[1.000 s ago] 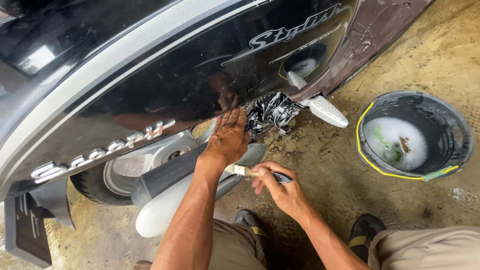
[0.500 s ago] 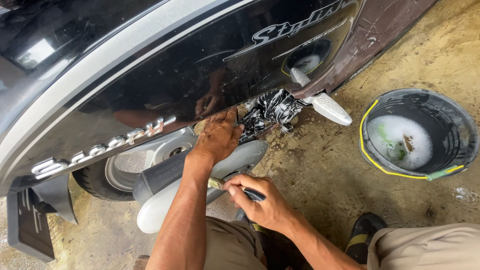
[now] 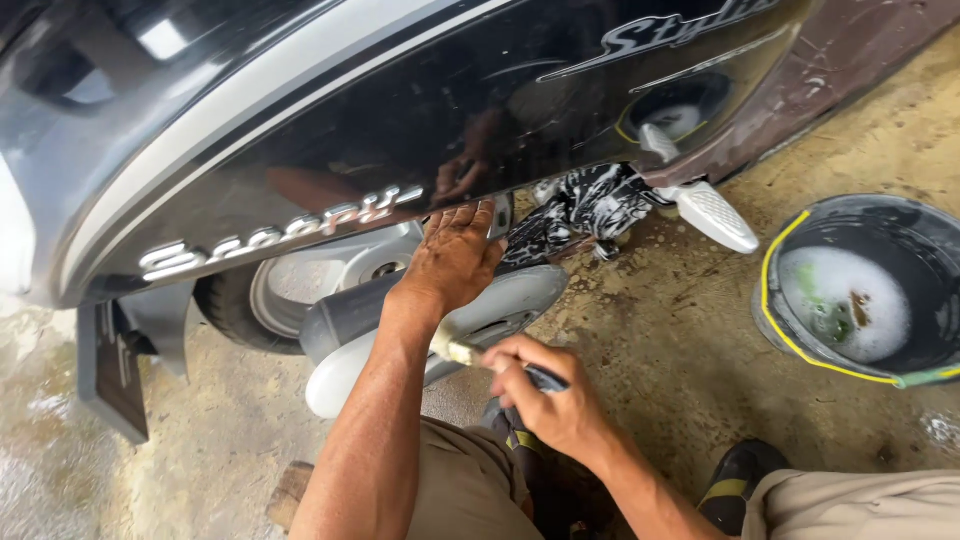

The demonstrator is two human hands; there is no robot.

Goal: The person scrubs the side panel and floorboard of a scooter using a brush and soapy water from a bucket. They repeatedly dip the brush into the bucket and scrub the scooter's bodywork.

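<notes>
The left hand (image 3: pixel 455 255) lies flat and spread against the lower edge of the scooter's black side panel (image 3: pixel 400 120), fingers apart and gripping nothing, just above the grey exhaust pipe (image 3: pixel 345 320). The right hand (image 3: pixel 545 400) is closed around the dark handle of a small brush (image 3: pixel 470 355), whose pale head points toward the left forearm and the exhaust. The rear wheel (image 3: pixel 290 290) sits behind the pipe, and soapy engine parts (image 3: pixel 585 205) show foam to the right, beside a folded-out footrest (image 3: pixel 715 215).

To scrub well here, the brush seems best worked in short strokes along the seam between pipe and panel — bristles angled into the gap, not pressed flat, so grit lifts out without scratching the glossy paint. The bracing left hand should stay light on the panel and clear of the bristles. A bucket (image 3: pixel 860 355) of sudsy water stands on the concrete floor (image 3: pixel 680 350) well to the right — within reach for a fresh dip when the foam thins.
</notes>
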